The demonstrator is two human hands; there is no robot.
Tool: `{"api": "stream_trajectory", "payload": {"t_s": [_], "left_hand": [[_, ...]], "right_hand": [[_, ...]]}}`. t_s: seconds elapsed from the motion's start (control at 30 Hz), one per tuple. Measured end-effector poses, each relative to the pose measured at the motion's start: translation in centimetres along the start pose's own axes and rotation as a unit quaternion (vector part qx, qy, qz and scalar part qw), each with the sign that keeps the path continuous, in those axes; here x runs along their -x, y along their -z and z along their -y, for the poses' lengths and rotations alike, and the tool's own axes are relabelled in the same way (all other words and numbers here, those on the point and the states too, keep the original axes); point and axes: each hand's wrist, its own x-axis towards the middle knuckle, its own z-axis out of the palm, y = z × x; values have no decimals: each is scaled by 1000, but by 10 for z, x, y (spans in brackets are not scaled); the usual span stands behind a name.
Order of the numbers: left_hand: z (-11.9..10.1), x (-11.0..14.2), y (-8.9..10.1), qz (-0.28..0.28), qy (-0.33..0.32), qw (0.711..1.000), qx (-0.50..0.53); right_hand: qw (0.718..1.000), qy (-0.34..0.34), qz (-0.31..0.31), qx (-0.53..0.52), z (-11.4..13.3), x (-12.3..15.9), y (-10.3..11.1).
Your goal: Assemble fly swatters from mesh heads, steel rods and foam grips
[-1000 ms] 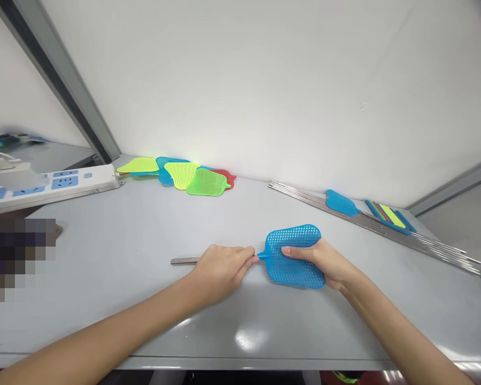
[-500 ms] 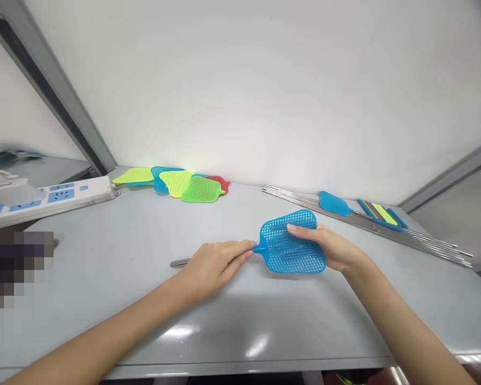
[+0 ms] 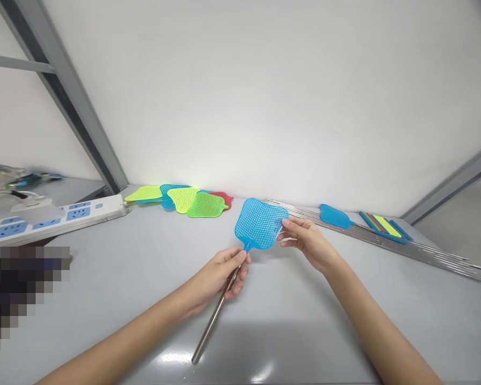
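Observation:
A blue perforated fly swatter head [image 3: 260, 224] is raised above the table, its narrow neck pointing down toward me. My left hand [image 3: 230, 270] is closed around that neck and the top of a metal rod [image 3: 212, 326], which slants down toward the table's front. Whether the rod is seated in the neck is hidden by my fingers. With thumb and fingers, my right hand [image 3: 307, 240] pinches the right edge of the blue head.
Yellow, blue, green [image 3: 206, 205] and red swatter heads lie piled by the wall. Metal rods [image 3: 417, 251] stretch along the right, with another blue swatter [image 3: 335, 216] and coloured handle pieces [image 3: 387, 225] on them. A white power strip [image 3: 104, 207] is at the left.
The blue head has turned from lying sideways to pointing up and away, and moved left. The rod has swung toward me and shows more of its length. My view has shifted slightly.

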Motion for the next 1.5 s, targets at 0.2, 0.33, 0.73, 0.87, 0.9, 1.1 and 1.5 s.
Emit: {"api": "stream_trajectory", "payload": {"t_s": [0.2,0.33,0.73,0.87,0.9,1.1,1.5], "left_hand": [[14,-4,-6,-24,10,1000,1],[14,-2,-11,-7,14,1000,1],[23,-4,-16,13,28,996,81],[26,-2,-16,29,40,995,86],[27,-1,-16,35,46,995,85],[30,2,-14,64,76,993,63],[21,8,-17,134,70,988,30]], "right_hand": [[992,-89,88,24,-16,6,-23],[995,-74,45,-47,-30,10,-37],[989,-86,-19,-117,-39,3,-27],[988,-78,-45,-128,-38,1,-20],[987,-75,-50,-130,-38,0,-17],[982,-70,-103,-140,-38,-4,-1],[982,-54,-110,-141,-33,-3,2]]}}
